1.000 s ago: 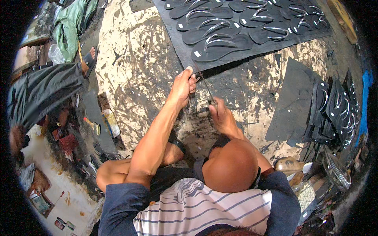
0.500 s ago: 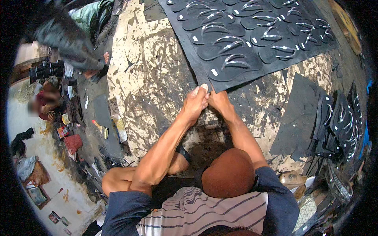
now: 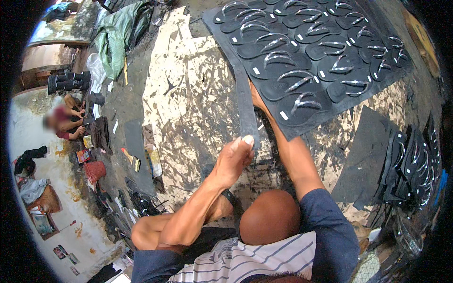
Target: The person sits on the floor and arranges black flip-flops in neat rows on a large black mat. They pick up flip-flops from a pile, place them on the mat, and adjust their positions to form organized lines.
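A large black rubber sheet (image 3: 289, 134) carries rows of black flip-flops (image 3: 295, 103) with shiny straps and small white labels. Along its left side a narrow black strip (image 3: 245, 106) is parted from the sheet at the near end. My left hand (image 3: 234, 159) pinches the near end of this strip between thumb and fingers. Farther off, my right hand (image 3: 257, 98) reaches into the gap between strip and sheet, with the sheet's near corner over my forearm. The right hand's fingers are hidden beneath the sheet.
Under the sheet lies a pale, black-smeared work surface (image 3: 188, 94). More flip-flops (image 3: 415, 165) and a dark flat sheet (image 3: 356, 160) lie at the right. A brush (image 3: 131, 158) and a red basket (image 3: 94, 171) are at the left. Another person (image 3: 68, 120) sits far left.
My left hand has drawn the strip's end toward me, widening the gap. My right hand has moved forward under the sheet. The person standing at the upper left is out of view.
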The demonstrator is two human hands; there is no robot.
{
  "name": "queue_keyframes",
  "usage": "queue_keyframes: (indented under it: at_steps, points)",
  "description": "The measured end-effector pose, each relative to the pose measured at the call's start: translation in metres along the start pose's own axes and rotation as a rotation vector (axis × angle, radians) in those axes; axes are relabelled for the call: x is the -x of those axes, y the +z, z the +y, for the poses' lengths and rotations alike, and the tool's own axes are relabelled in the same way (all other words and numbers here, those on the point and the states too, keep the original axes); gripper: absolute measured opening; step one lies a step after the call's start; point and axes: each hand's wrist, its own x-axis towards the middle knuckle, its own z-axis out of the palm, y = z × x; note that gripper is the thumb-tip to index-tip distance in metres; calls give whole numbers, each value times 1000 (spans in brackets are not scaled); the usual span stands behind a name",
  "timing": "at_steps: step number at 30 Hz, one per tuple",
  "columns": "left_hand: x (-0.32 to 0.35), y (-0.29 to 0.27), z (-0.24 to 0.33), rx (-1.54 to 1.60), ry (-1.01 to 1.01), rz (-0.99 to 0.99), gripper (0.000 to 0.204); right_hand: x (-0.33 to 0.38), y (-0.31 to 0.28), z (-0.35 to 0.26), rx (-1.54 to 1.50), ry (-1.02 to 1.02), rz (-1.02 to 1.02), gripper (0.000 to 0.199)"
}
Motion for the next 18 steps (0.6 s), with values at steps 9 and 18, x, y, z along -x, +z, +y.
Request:
queue_keyframes:
  at_steps: [9, 18]
  points:
    - [77, -5, 50, -151, -52, 36, 46, -76, 105, 33, 240, -65, 125, 39]
    - [236, -45, 83, -767, -50, 224, 34, -176, 128, 3, -124, 189, -277, 45]
